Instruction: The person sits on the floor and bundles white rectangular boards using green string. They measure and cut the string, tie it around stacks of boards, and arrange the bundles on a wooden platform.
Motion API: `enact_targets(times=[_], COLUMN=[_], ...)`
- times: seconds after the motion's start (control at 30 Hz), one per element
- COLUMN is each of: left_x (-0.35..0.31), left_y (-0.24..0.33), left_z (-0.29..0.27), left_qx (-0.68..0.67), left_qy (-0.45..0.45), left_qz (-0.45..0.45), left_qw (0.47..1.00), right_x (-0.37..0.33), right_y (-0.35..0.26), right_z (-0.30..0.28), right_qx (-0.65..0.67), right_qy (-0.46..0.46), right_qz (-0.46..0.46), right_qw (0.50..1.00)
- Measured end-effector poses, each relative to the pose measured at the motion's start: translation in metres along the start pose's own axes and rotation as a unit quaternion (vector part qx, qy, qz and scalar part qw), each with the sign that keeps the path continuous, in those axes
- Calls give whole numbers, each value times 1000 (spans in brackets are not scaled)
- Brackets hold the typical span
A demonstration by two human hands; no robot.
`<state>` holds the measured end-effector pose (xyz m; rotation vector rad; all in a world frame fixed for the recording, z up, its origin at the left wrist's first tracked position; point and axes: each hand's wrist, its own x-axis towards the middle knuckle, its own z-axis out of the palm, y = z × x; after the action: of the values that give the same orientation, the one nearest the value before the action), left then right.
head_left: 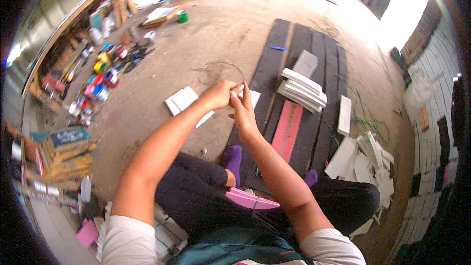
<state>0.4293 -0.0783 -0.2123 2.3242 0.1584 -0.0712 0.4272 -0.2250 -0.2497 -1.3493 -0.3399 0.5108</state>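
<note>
My two hands meet in front of me, above the floor beside the dark planks. My left hand [219, 95] is closed, its fingers curled against the right one. The fingers of my right hand [244, 111] are bent and pressed together at the same spot. A small pale bit shows between the fingertips, too small and blurred to name. Beyond and below the hands lie flat white pieces [182, 99], partly hidden by my left forearm. On my lap rests a bundle of pink strips [251, 199] with a dark green tie around it.
Dark planks [279, 49] carry a stack of white slabs [301, 92], a red strip [288, 125] and a blue pen-like thing [278, 48]. White scraps [358, 159] pile up at right, near green string [371, 124]. Paint cans [100, 79] crowd the left side.
</note>
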Motion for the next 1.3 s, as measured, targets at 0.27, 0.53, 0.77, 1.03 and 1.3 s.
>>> enact_targets(times=[0.27, 0.53, 0.77, 1.03, 1.3], left_x=[70, 22, 29, 29, 30], left_y=[-110, -69, -27, -34, -32], left_z=[277, 396, 408, 417, 416], left_qx=[-108, 172, 300, 334, 339], left_qy=[-131, -171, -310, -339, -338], left_qz=[-102, -147, -42, -30, -24], left_qw=[980, 959, 901, 879, 878], right_x=[7, -47, -53, -137, -186], right_y=[150, 217, 220, 228, 182], right_z=[-190, -313, -421, -543, -589], right_qx=[-291, -367, -530, -482, -436], right_qy=[185, 284, 451, 528, 605], right_qz=[96, 392, 404, 501, 519], right_qw=[934, 794, 594, 488, 418])
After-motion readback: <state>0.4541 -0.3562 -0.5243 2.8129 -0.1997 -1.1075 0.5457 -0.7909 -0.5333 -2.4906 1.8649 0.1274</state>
